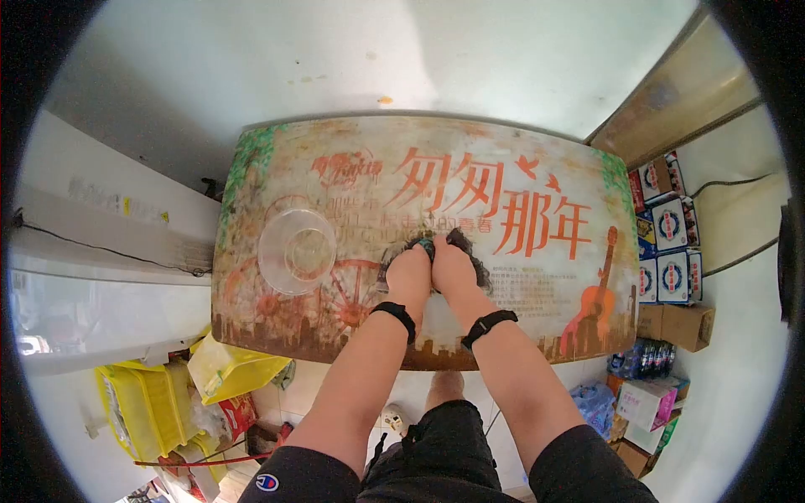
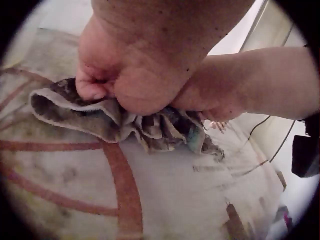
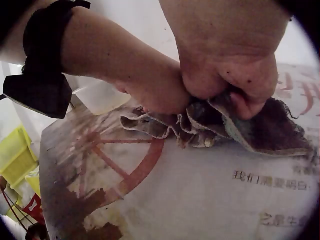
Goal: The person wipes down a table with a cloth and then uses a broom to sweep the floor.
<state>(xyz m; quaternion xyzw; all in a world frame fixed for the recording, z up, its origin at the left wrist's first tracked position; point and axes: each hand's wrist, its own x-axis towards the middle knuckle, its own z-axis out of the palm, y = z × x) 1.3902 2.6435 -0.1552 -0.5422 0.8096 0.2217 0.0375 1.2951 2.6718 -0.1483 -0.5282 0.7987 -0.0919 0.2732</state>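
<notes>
Both hands grip a dark, dirty rag [image 2: 75, 117] bunched up on a printed tabletop [image 1: 537, 285]. My left hand [image 1: 409, 272] has its fingers curled into the left part of the cloth, and the right hand [image 1: 454, 267] clutches the right part, pressed side by side with it. Frayed edges and loose folds of the rag [image 3: 265, 132] spread out on either side beneath the fists. In both wrist views the thumbs are tucked against the cloth, and most fingertips are hidden. A clear round plastic bowl [image 1: 272, 250] stands left of the hands on the table.
A pale wall [image 1: 335, 59] rises behind the table. Yellow crates [image 1: 151, 411] stand on the floor at the left. Stacked boxes [image 1: 673, 277] and packed bottles [image 1: 654, 359] line the right side. A blue plastic bag [image 1: 593, 407] lies by the table's right front.
</notes>
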